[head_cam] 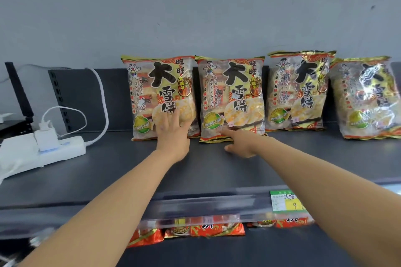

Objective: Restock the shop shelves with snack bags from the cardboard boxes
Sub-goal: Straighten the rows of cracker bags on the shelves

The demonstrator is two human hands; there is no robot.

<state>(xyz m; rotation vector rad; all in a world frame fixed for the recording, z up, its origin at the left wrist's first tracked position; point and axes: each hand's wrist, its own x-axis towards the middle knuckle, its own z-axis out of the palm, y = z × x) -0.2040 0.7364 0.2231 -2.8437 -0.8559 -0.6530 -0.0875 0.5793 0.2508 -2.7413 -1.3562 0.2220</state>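
Four snack bags (297, 91) stand upright in a row along the back edge of the shelf (303, 158). L hand (171, 134) lies flat on lower front of leftmost bag (160, 84), fingers straight, a bit spread, gripping nothing. R hand (240, 143) touches 2nd bag (232, 93) at its bottom edge, fingers stretched fwd, thumb out sideways. White power strip (43, 154) sits at left edge; price tag (286, 200) on front edge.
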